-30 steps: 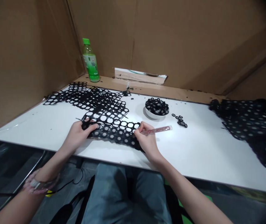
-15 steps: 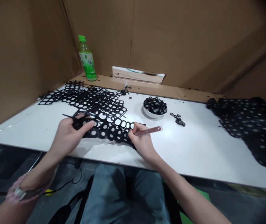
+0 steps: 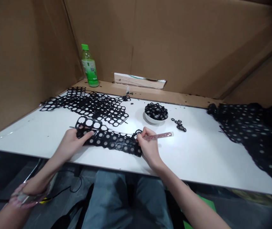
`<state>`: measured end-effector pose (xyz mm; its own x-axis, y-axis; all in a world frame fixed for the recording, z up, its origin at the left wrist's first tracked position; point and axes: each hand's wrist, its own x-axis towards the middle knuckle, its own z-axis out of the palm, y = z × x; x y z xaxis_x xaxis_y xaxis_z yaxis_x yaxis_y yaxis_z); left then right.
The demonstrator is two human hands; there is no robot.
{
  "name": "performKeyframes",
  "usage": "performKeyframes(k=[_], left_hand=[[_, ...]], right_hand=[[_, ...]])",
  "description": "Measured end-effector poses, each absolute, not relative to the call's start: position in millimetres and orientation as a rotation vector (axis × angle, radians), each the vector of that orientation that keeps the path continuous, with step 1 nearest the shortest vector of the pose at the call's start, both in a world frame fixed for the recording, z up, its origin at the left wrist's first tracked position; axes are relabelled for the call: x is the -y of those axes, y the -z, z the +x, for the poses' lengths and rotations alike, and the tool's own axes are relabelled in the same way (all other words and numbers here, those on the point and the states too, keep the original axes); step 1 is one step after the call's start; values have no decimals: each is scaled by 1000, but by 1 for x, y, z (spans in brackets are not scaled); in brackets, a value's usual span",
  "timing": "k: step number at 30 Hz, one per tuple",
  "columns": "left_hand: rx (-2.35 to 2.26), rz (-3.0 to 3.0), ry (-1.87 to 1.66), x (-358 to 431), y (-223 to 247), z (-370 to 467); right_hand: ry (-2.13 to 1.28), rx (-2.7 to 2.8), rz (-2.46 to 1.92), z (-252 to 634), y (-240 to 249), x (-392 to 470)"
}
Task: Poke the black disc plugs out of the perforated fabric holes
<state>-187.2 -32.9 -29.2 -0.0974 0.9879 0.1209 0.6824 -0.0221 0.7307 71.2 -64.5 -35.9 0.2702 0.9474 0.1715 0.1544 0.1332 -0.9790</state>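
Note:
A strip of black mesh with round holes (image 3: 112, 142) lies near the table's front edge between my two hands. My left hand (image 3: 75, 141) grips its left end, the thumb on top of it. At its right end, my right hand (image 3: 147, 141) is closed around a pinkish, see-through stick-like tool (image 3: 163, 135), which points out to the right; the fingertips touch the mesh. Behind the strip, more black open mesh (image 3: 90, 103) is spread out. A white bowl (image 3: 155, 120) heaped with black rings (image 3: 156, 111) stands beyond my right hand.
Several loose black rings (image 3: 180, 126) lie right of the bowl. A large dark dotted mesh (image 3: 252, 127) covers the table's right side. Behind the table, a green bottle (image 3: 90, 71) stands by the cardboard walls (image 3: 185, 47).
The strip has been drawn flatter and straighter, and its upper mesh has come apart from the mesh behind. My right hand has moved slightly right with the tool. The camera view has shifted a little.

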Motion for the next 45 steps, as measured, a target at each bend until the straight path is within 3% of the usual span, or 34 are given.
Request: performKeyframes(k=[19, 27, 35, 45], left_hand=[[-1783, 1572, -975, 39, 16, -193], [-1798, 1572, -1247, 58, -12, -185], [-1793, 1666, -869, 39, 10, -196], [-1810, 1715, -837, 34, 20, -200]], right_hand=[[-845, 1337, -1379, 66, 37, 66], [-820, 1356, -1354, 65, 36, 65], [-916, 1153, -1274, 74, 44, 58], [-868, 1182, -1281, 77, 46, 58]])
